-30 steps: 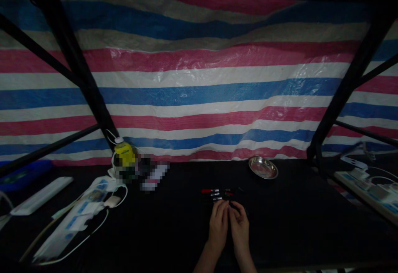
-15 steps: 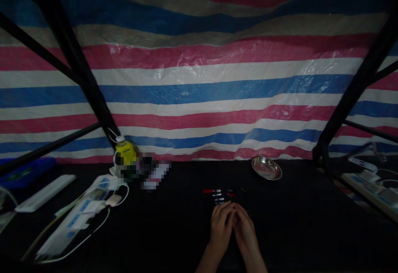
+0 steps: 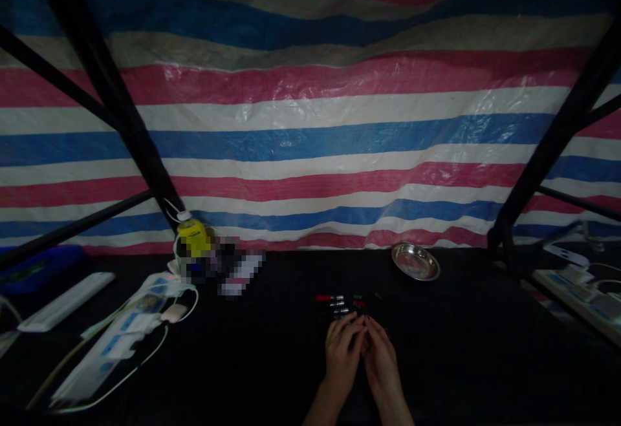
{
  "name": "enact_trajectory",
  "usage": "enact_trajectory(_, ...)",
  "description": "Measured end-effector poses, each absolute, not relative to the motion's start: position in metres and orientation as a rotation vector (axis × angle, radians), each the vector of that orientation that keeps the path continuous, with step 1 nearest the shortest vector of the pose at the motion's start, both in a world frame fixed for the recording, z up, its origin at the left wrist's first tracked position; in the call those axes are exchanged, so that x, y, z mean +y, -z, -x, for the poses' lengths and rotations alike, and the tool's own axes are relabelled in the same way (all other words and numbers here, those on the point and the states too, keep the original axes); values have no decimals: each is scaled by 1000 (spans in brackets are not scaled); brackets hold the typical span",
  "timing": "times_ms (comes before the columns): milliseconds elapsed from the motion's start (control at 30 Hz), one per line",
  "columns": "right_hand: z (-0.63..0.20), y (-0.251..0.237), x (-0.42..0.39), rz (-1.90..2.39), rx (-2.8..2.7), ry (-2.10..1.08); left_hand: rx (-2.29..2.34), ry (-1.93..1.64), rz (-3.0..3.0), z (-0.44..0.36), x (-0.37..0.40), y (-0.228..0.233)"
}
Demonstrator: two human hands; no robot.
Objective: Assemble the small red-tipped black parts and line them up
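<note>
My left hand (image 3: 341, 353) and my right hand (image 3: 381, 351) meet over the black table, fingertips pressed together. Both are closed, and whatever they may hold is hidden between the fingers or too small to make out. Just beyond the fingertips lie several small slim tubes. One red tube (image 3: 322, 298) has a shiny silver band. Dark pieces with silver bands (image 3: 339, 312) lie below it, close to my left fingers. To their right are a few small dark and red pieces (image 3: 359, 304), partly lost against the black surface.
A round metal dish (image 3: 415, 262) sits at the back right. On the left are a power strip (image 3: 90, 364) with plugs and cables, a white bar (image 3: 68, 302) and a yellow bottle (image 3: 194, 237). Black frame posts (image 3: 140, 148) stand before a striped sheet (image 3: 310, 141).
Both hands stay together in nearly the same place, with only slight finger movement. The view has shifted a little. The tubes and the dish lie as before.
</note>
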State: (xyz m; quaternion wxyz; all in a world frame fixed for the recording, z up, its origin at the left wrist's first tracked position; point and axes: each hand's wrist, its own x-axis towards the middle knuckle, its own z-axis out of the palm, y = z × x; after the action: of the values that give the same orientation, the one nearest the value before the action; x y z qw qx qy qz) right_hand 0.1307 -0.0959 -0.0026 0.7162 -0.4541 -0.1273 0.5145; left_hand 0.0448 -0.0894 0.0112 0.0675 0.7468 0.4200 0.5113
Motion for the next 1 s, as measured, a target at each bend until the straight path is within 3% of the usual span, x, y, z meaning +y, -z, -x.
enact_trajectory(433, -132, -1, -96, 938, -201, -1287, 1235, -1596, -2283, -44, -91, -13)
enact_trajectory(1000, -139, -6, -99, 978, -305, -1184, 1164, -1648, -2282, -44, -92, -13)
